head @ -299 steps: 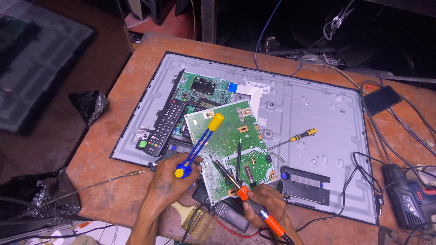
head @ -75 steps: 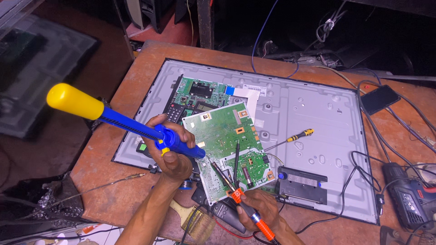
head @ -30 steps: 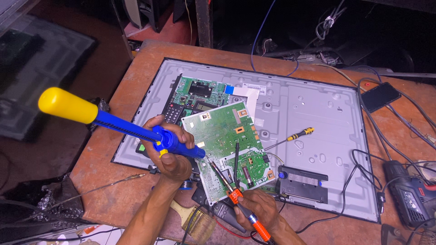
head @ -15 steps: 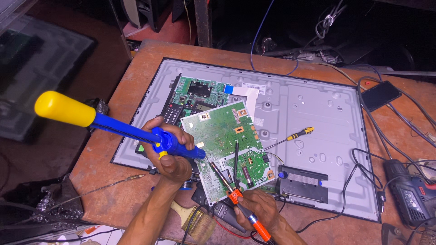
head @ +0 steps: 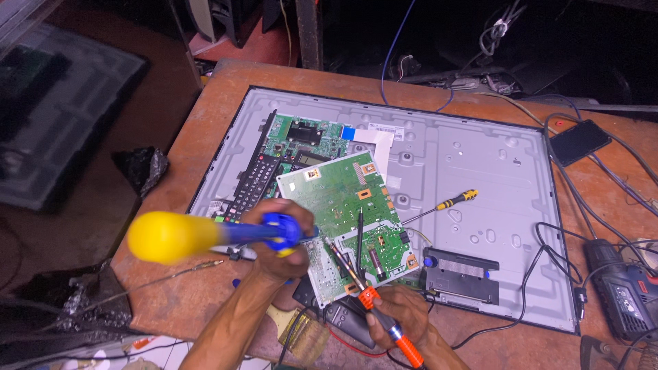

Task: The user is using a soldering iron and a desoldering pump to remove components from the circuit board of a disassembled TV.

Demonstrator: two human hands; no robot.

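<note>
Left hand: the left hand (head: 277, 240) is closing tightly around a blue desoldering pump (head: 226, 234), and its yellow plunger knob (head: 164, 237) is pointing away to the left, probably so that the tip is staying at the board.
Right hand: the right hand (head: 397, 316) is gripping the orange handle of a soldering iron (head: 363, 288), whose thin tip is slanting up toward the left hand.
Circuit board: the loose green circuit board (head: 343, 205) is lying tilted just above both hands, on the grey back panel of a television (head: 480, 157), maybe to bring the joints near.
Beyond the hands: a yellow-handled screwdriver (head: 445, 204) is resting to the upper right of the right hand, and a black remote control (head: 255, 185) is lying above the left hand.
Hard to see: the pump tip is hiding behind the left fingers, the knob is blurring, and the joint itself is too small to tell.
</note>
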